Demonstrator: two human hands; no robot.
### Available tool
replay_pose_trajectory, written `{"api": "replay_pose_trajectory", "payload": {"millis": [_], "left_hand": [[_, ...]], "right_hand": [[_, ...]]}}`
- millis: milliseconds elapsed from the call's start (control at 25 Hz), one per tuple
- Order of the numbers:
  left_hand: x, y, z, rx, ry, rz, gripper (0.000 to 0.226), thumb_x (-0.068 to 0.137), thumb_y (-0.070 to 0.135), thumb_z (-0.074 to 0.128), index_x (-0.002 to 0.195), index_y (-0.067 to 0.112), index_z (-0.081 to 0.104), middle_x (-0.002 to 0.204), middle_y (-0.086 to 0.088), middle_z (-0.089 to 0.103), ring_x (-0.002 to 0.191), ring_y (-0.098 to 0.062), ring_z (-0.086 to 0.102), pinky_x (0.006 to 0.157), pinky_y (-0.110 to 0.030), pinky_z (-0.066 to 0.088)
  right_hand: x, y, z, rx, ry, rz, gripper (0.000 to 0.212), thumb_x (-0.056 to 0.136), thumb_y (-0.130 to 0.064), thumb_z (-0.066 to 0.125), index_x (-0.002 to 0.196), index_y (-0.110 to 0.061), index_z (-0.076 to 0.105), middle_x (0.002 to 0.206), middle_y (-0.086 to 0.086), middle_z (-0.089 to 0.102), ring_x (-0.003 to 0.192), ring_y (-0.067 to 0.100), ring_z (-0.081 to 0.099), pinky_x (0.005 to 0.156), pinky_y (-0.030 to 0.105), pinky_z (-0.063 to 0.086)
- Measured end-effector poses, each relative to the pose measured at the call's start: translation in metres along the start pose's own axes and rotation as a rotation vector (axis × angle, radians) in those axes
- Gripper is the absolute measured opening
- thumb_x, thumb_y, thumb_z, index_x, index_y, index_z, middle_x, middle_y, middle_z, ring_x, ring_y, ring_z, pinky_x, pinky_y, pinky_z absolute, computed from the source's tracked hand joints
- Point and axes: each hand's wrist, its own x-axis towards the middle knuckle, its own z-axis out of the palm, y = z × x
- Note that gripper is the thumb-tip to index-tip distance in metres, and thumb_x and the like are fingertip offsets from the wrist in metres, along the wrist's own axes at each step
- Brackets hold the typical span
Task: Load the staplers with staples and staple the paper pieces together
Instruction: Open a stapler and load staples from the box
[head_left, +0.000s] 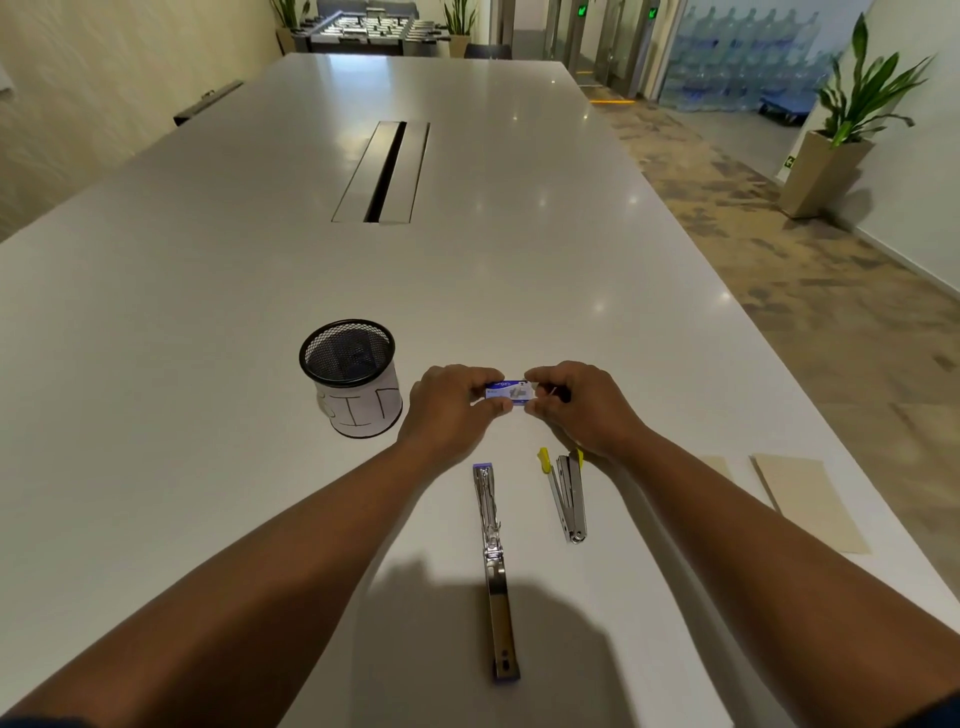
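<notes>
A small blue staple box (510, 391) is pinched between the left hand (452, 402) and the right hand (576, 405), one end gripped by each, above the white table (208, 291). Something thin seems to be held at the right fingertips, though blurred. Nearer the person, a purple stapler (493, 566) and a yellow stapler (567, 496) lie opened; paper pieces (805, 499) lie right.

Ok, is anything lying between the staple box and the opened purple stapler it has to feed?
Nothing visible. Both hands, left hand and right hand, hold the staple box above bare table; the purple stapler lies open just nearer, the yellow stapler off to its right.
</notes>
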Motion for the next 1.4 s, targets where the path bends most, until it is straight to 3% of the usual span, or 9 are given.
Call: {"api": "replay_pose_trajectory", "payload": {"millis": [120,360,520,680,800,920,1120,1240,1400], "left_hand": [[0.001,-0.001,0.000,0.018,-0.012,-0.004,0.033,0.082,0.040,0.074,0.114,0.031,0.076,0.102,0.006,0.075,0.097,-0.019,0.062,0.088,-0.040,0.049],[0.000,-0.002,-0.003,0.030,-0.029,0.008,0.030,0.086,0.035,0.073,0.116,0.030,0.074,0.099,0.004,0.067,0.095,-0.020,0.058,0.086,-0.042,0.049],[0.000,-0.001,-0.003,0.037,-0.033,0.006,0.032,0.087,0.034,0.074,0.118,0.028,0.074,0.100,0.003,0.066,0.096,-0.020,0.057,0.087,-0.043,0.049],[0.001,-0.002,-0.003,0.041,-0.036,0.009,0.034,0.086,0.035,0.074,0.119,0.027,0.074,0.102,0.002,0.067,0.095,-0.019,0.058,0.086,-0.041,0.049],[0.001,-0.002,-0.003,0.050,-0.036,0.025,0.031,0.086,0.035,0.074,0.117,0.027,0.075,0.099,0.002,0.066,0.094,-0.020,0.059,0.084,-0.038,0.048],[0.000,-0.001,-0.003,0.046,-0.035,0.012,0.034,0.087,0.034,0.074,0.119,0.026,0.074,0.101,0.004,0.065,0.095,-0.017,0.058,0.085,-0.036,0.047],[0.000,0.000,-0.005,0.053,-0.032,0.029,0.034,0.087,0.034,0.075,0.119,0.024,0.074,0.095,0.009,0.060,0.089,-0.011,0.056,0.078,-0.028,0.041],[0.000,0.001,-0.005,0.046,-0.033,0.023,0.034,0.087,0.034,0.075,0.120,0.024,0.074,0.098,0.005,0.063,0.092,-0.013,0.057,0.082,-0.032,0.047],[0.000,0.000,-0.004,0.053,-0.029,0.018,0.036,0.087,0.035,0.075,0.121,0.023,0.073,0.105,0.000,0.068,0.094,-0.016,0.058,0.084,-0.035,0.050]], "right_hand": [[0.002,0.001,-0.002,0.003,-0.019,-0.003,0.031,0.090,-0.019,0.075,0.120,-0.018,0.073,0.094,-0.003,0.068,0.083,0.013,0.059,0.070,0.015,0.042],[0.002,-0.001,-0.004,0.005,-0.039,-0.010,0.013,0.091,-0.017,0.072,0.102,-0.019,0.076,0.083,0.002,0.072,0.073,0.013,0.059,0.066,0.029,0.046],[0.003,0.002,-0.003,-0.014,-0.040,-0.014,0.014,0.091,-0.017,0.071,0.104,-0.018,0.075,0.085,0.001,0.071,0.074,0.013,0.058,0.067,0.027,0.043],[-0.001,0.001,-0.004,0.105,-0.026,0.024,0.032,0.089,-0.028,0.075,0.120,-0.026,0.069,0.097,-0.005,0.067,0.081,0.007,0.058,0.071,0.019,0.044],[0.000,-0.001,-0.005,0.161,0.007,0.066,0.017,0.093,-0.017,0.065,0.107,-0.022,0.073,0.095,-0.002,0.071,0.082,0.012,0.062,0.073,0.025,0.049],[0.002,-0.004,-0.005,0.152,0.026,0.107,0.021,0.089,-0.006,0.058,0.094,-0.020,0.073,0.088,-0.003,0.072,0.074,0.010,0.059,0.068,0.026,0.047],[0.005,-0.008,-0.004,0.139,0.043,0.154,0.016,0.089,-0.011,0.059,0.092,-0.018,0.072,0.082,0.003,0.071,0.067,0.013,0.054,0.066,0.033,0.047],[0.008,-0.011,-0.003,0.116,0.046,0.164,0.019,0.086,-0.006,0.056,0.088,-0.017,0.072,0.077,-0.004,0.068,0.068,0.014,0.055,0.065,0.035,0.049],[0.007,-0.009,-0.006,0.145,0.075,0.178,0.018,0.086,-0.005,0.055,0.088,-0.015,0.070,0.085,0.001,0.071,0.075,0.019,0.061,0.069,0.040,0.055]]}}
